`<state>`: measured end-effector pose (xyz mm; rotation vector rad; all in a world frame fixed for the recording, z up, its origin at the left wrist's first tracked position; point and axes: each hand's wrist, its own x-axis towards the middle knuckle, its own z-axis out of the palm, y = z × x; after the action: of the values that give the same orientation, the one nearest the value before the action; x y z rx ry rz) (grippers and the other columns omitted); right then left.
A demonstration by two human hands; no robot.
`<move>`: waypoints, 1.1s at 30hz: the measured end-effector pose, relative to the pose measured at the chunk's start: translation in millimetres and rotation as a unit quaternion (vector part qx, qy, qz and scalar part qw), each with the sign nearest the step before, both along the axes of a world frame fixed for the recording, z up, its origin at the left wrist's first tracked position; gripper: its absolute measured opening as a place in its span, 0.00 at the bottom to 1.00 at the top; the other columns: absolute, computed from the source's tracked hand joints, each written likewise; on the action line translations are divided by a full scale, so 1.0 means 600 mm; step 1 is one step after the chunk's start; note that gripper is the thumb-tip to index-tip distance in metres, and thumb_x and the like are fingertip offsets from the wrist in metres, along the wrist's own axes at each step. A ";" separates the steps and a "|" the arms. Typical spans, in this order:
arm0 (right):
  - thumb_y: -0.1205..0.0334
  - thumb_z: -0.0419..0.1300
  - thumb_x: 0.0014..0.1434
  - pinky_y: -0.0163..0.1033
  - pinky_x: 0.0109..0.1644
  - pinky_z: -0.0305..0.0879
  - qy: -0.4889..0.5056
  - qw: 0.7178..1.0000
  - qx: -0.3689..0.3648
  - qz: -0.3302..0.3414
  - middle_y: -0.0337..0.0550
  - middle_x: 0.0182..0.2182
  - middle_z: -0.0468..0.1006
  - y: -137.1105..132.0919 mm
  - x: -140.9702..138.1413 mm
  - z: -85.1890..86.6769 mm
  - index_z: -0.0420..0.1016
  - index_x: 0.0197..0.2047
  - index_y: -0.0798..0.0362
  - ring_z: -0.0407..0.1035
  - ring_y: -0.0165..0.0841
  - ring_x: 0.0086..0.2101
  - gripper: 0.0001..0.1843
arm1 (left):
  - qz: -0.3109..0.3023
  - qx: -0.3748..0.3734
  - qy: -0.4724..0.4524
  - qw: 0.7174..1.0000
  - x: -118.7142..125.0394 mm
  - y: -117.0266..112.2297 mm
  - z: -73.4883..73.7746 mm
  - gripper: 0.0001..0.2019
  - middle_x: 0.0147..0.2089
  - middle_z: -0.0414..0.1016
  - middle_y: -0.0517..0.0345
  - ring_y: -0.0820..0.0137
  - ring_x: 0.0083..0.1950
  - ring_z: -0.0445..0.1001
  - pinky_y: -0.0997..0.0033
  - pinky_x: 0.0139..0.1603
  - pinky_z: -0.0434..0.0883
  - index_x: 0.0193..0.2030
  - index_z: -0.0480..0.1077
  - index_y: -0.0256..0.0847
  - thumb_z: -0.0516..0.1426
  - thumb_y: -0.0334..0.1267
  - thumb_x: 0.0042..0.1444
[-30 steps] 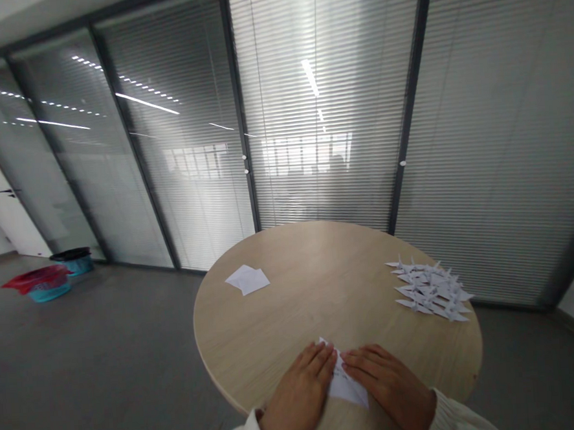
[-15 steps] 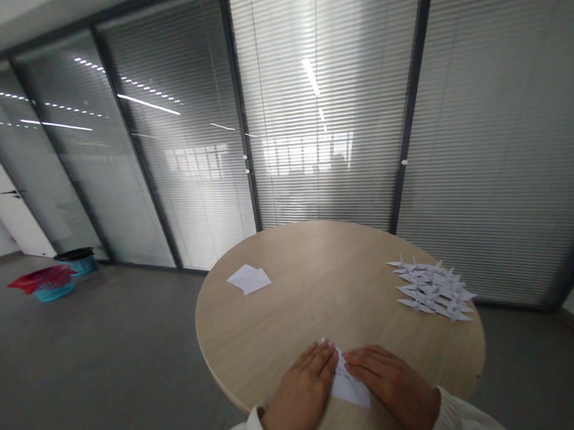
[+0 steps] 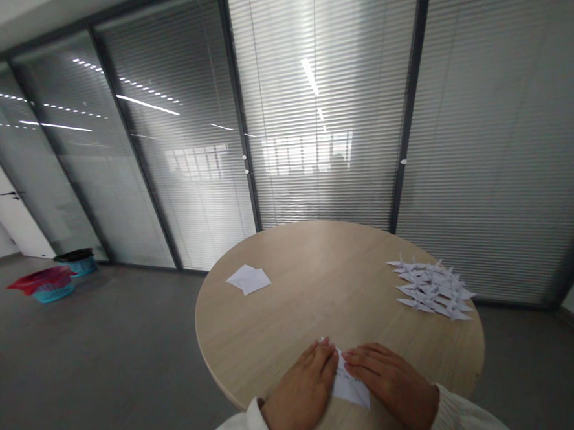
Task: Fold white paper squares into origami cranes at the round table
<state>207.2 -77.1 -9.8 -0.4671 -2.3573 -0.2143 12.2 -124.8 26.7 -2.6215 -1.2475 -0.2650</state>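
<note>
A folded sheet of white paper [image 3: 350,391] lies on the near part of the round wooden table [image 3: 314,259]. Faint dark print shows on its surface between my hands. My left hand [image 3: 304,386] lies flat over the paper's left edge, with its fingers stretched forward and the tips near the top corner. From the other side, my right hand [image 3: 390,378] rests over the right edge, fingers extended and lying side by side. Both hands press the paper against the tabletop and cover parts of it.
A pile of folded white paper pieces with pointed ends [image 3: 432,287] sits at the table's right. Some flat white paper sheets [image 3: 249,279] lie at the left. On the floor far left stand a red-lined blue basket [image 3: 48,285] and a black-lined one [image 3: 80,261]. Glass partitions [image 3: 323,174] stand behind.
My left hand has shifted very slightly, its fingers a little more bent at the knuckles. My right hand and the paper stay nearly where they were.
</note>
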 end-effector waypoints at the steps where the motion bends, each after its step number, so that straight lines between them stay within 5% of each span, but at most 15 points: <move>1: 0.69 0.42 0.62 0.38 0.46 0.64 0.000 1.000 0.002 0.000 0.43 0.38 0.74 0.000 0.000 0.000 0.71 0.41 0.54 0.67 0.29 0.39 0.16 | -0.003 -0.004 -0.001 1.000 0.000 0.000 0.004 0.17 0.54 0.64 0.47 0.66 0.57 0.60 0.66 0.57 0.60 0.54 0.57 0.34 0.46 0.28 0.57; 12: 0.69 0.43 0.63 0.37 0.44 0.64 0.005 1.000 0.015 -0.003 0.42 0.38 0.75 -0.003 -0.001 0.010 0.71 0.41 0.54 0.67 0.29 0.38 0.15 | -0.040 -0.011 -0.028 0.999 -0.015 0.010 0.012 0.17 0.54 0.63 0.54 0.68 0.61 0.52 0.62 0.62 0.49 0.55 0.56 0.39 0.43 0.32 0.59; 24: 0.70 0.47 0.60 0.38 0.46 0.65 -0.012 1.000 -0.005 -0.003 0.44 0.39 0.74 -0.001 0.001 0.002 0.70 0.42 0.55 0.67 0.30 0.40 0.12 | -0.041 -0.046 -0.056 0.997 -0.017 0.012 0.021 0.16 0.52 0.64 0.54 0.70 0.58 0.57 0.64 0.61 0.51 0.52 0.57 0.39 0.46 0.31 0.57; 30: 0.69 0.47 0.61 0.37 0.46 0.65 -0.006 1.000 -0.007 -0.003 0.44 0.38 0.74 -0.003 -0.001 0.007 0.70 0.41 0.55 0.67 0.30 0.40 0.12 | -0.004 -0.121 -0.177 0.977 -0.032 0.018 0.019 0.25 0.55 0.60 0.48 0.67 0.56 0.59 0.63 0.56 0.60 0.56 0.49 0.39 0.52 0.37 0.52; 33: 0.69 0.46 0.61 0.37 0.46 0.65 -0.007 1.000 -0.012 -0.003 0.44 0.38 0.74 -0.004 0.001 0.006 0.70 0.42 0.55 0.67 0.30 0.40 0.13 | 0.034 -0.099 -0.227 0.968 -0.042 0.019 0.017 0.25 0.54 0.61 0.47 0.66 0.55 0.61 0.62 0.54 0.62 0.56 0.49 0.39 0.52 0.38 0.53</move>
<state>207.6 -79.3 -6.1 -0.4858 -2.3754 -0.1919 -13.2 -113.3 36.9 -2.7725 -1.5700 -0.8062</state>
